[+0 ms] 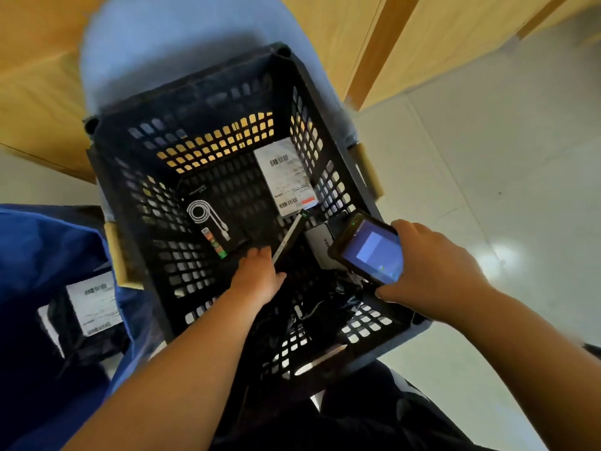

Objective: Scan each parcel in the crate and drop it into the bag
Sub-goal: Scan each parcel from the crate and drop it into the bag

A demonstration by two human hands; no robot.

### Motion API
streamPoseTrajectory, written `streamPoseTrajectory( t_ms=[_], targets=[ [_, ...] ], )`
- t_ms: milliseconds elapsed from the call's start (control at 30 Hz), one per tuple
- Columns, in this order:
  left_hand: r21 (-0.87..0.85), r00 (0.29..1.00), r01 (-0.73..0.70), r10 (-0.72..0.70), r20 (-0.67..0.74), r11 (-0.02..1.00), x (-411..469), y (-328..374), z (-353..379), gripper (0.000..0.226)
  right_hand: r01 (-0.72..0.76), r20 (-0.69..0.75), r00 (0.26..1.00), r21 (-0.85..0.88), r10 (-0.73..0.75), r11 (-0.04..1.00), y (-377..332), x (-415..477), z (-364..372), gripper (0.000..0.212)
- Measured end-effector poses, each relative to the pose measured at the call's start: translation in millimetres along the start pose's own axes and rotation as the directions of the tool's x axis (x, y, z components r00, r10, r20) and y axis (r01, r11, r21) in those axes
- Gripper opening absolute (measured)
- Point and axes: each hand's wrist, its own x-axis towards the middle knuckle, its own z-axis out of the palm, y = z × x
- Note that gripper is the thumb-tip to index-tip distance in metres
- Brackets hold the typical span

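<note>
A black perforated crate (pixel 136 177) stands on a light blue chair. Inside lie a black box printed with a white cable (pixel 211 219), a parcel with a white barcode label (pixel 286 177) against the right wall, a thin flat parcel (pixel 289 239) tilted on edge, and dark bagged items at the near end. My left hand (pixel 258 275) reaches into the crate, fingers at the lower end of the thin parcel; whether it grips it I cannot tell. My right hand (pixel 432 271) holds a handheld scanner (pixel 367 249), screen lit, over the crate's right rim. A blue bag (pixel 39 255) sits at left.
The blue bag holds a black parcel with a white label (pixel 94 304). The chair back (pixel 182 37) rises behind the crate. Wooden panels (pixel 35 92) lie beyond, and pale floor (pixel 487 157) spreads to the right. My dark-clothed legs are below the crate.
</note>
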Motion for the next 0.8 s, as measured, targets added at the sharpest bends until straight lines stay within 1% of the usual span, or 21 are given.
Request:
streamPoseTrajectory(
  t_ms=[100,133,267,367,500,600,733,800],
  targets=[
    [0.007,0.997,0.015,-0.016,0.071,1.000,31,5,11,0.076,0.003,-0.044,0.999,0.019,-0.002,1.000,2,11,3,0.068],
    [0.007,0.996,0.016,-0.016,0.089,1.000,39,5,14,0.073,0.002,-0.053,0.999,0.015,-0.001,1.000,2,14,5,0.069],
    [0.046,0.994,-0.022,0.017,0.105,0.999,62,1,21,0.044,-0.005,-0.085,0.996,-0.002,0.005,1.000,6,20,10,0.072],
    [0.006,0.996,-0.007,0.007,0.089,1.000,62,-1,22,0.038,-0.004,-0.089,0.996,-0.002,0.004,1.000,8,22,13,0.073],
    [-0.132,0.999,0.008,-0.013,-0.032,0.991,48,-4,15,0.034,0.000,-0.084,0.996,0.012,0.001,1.000,8,20,14,0.072],
    [-0.274,0.986,-0.022,-0.025,-0.164,0.961,31,-6,4,0.029,0.021,-0.087,0.996,0.055,-0.016,0.998,8,16,10,0.072],
    [-0.342,0.932,-0.090,-0.041,-0.360,0.935,7,-6,-17,0.026,0.026,-0.081,0.997,0.103,-0.018,0.994,8,9,1,0.077],
    [-0.381,0.901,-0.134,-0.048,-0.432,0.915,1,-7,-26,0.026,0.028,-0.089,0.996,0.113,-0.018,0.993,8,7,-4,0.080]
  ],
)
